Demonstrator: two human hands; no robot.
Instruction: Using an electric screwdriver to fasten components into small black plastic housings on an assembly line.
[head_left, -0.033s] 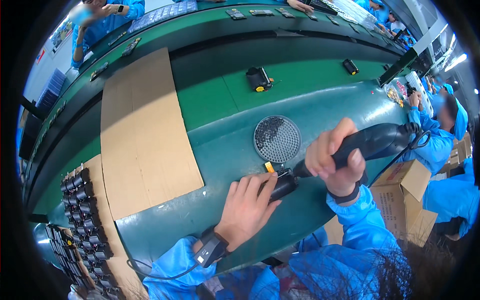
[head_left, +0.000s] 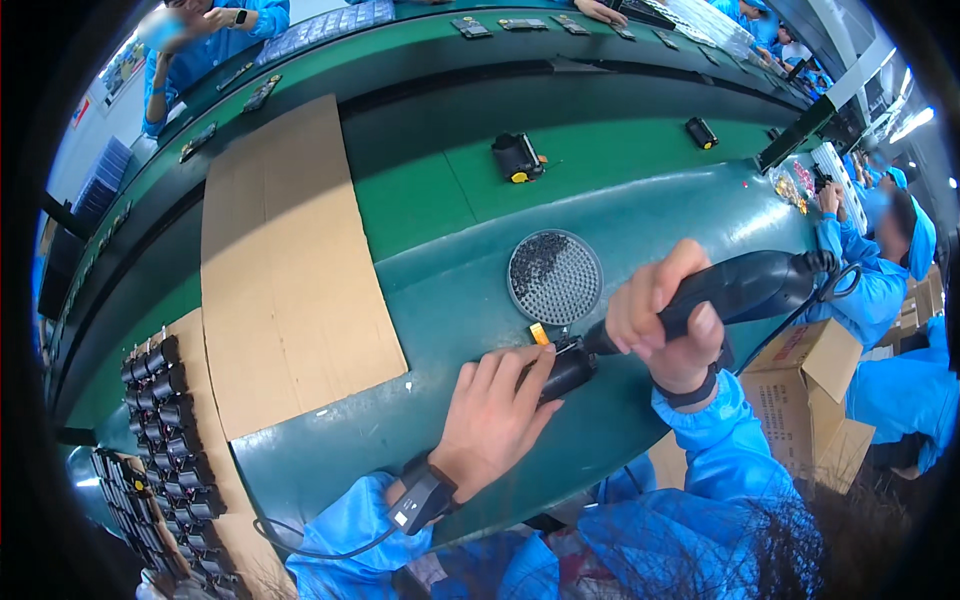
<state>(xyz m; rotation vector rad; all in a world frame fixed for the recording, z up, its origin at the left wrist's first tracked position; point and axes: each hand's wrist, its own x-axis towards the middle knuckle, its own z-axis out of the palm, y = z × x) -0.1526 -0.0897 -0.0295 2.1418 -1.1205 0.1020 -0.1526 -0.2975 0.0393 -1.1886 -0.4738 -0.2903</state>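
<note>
My right hand (head_left: 665,315) is wrapped around a black electric screwdriver (head_left: 745,287), which lies slanted with its tip down to the left. That tip meets the end of a small black plastic housing (head_left: 568,372) on the bench. My left hand (head_left: 497,412) presses the housing down, its fingers closed along the near side and partly covering it. A yellow-orange tab (head_left: 539,334) sticks out beyond the fingertips. Just past it stands a round grey dish (head_left: 556,278) full of small holes, with a heap of tiny dark pieces on its left side.
A cardboard sheet (head_left: 285,280) lies to the left. Rows of black housings (head_left: 170,420) sit beyond it. Two more housings, one nearer (head_left: 516,158) and one farther right (head_left: 702,133), rest on the green belt. An open carton (head_left: 800,400) and co-workers in blue are at right.
My right hand and the electric screwdriver have shifted very slightly downward and to the left. The left hand and the housing stay in place.
</note>
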